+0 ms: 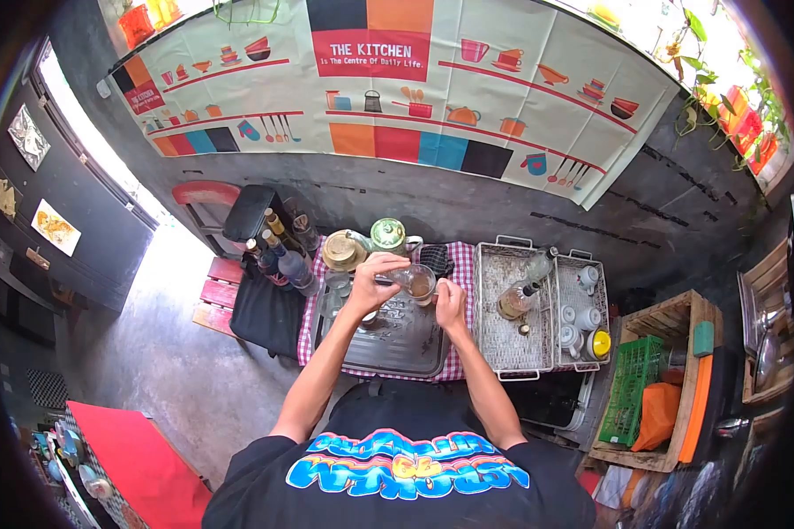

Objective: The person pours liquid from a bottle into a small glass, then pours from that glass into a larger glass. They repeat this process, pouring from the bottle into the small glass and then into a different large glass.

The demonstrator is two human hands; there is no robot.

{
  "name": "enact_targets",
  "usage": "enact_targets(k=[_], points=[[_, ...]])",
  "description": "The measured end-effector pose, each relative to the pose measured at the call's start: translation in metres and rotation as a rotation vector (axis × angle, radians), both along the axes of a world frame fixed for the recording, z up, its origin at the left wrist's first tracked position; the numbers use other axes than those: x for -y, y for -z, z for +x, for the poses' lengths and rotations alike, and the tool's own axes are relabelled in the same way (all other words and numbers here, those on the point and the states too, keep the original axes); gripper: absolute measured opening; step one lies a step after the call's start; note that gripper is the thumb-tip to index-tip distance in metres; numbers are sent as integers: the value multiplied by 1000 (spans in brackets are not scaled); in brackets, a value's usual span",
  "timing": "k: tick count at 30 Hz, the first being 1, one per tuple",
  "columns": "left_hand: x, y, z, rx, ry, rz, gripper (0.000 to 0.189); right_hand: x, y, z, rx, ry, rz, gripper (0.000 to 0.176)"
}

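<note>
Above the dark tray [397,357] on the table, my left hand [379,275] is closed around the narrower end of a clear glass vessel [421,286]. Its rounded end faces right and looks brownish inside; whether it is a bottle or a jug I cannot make out. My right hand [450,304] is closed at the vessel's right edge, fingers bent; what exactly they grip is hidden. Behind my hands stand a green patterned teapot [387,234] and a beige round lidded pot [343,251]. A small cup-like item [370,318] sits on the tray below my left wrist.
Several bottles [288,260] stand left of the tray. To the right, a white wicker tray [503,348] holds glass bottles [517,301], and another holds white teapots [571,340]. A wooden crate [644,458] with a green basket [635,388] lies further right. A wall rises behind the table.
</note>
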State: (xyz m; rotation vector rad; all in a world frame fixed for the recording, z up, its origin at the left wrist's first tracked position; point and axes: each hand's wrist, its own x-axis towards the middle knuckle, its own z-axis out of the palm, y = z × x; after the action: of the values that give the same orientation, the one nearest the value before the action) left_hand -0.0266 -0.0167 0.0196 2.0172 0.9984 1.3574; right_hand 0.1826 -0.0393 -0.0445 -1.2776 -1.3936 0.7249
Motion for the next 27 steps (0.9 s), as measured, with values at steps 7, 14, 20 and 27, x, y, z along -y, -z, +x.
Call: enact_targets(k=[7, 14, 20, 27], points=[[-1, -3, -1, -34, 7, 37, 51, -3, 8, 0, -11, -10, -1, 37], [-4, -7, -4, -82, 60, 67, 52, -7, 27, 0, 12, -9, -7, 36], [-6, -10, -9, -138, 96, 78, 52, -8, 34, -6, 27, -10, 36, 36], [-1, -6, -19, -66, 38, 36, 47, 0, 15, -19, -38, -15, -19, 34]])
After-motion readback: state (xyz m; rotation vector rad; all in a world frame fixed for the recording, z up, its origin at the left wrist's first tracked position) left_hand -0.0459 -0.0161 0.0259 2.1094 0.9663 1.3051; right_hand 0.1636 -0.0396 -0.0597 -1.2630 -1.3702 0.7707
